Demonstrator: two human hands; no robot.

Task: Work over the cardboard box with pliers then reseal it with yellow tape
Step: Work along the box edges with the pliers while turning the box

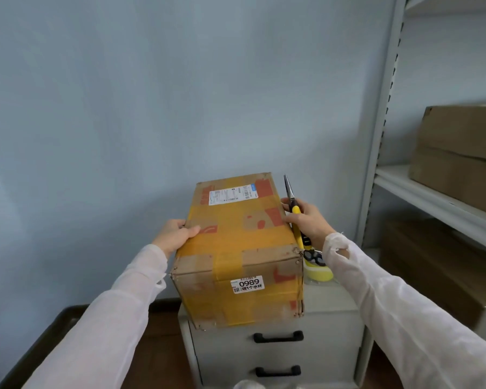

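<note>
Peeking past the cardboard box [236, 234], the yellow tape roll [319, 272] is half hidden. The left hand [176, 234] grips the worn, yellow-taped box; the right hand [306, 220] clasps pliers [295, 210].

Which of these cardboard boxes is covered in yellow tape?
The box on the grey drawer cabinet, labelled 0989, gripped by the left hand. The boxes on the metal shelf at right are plain brown.
</note>
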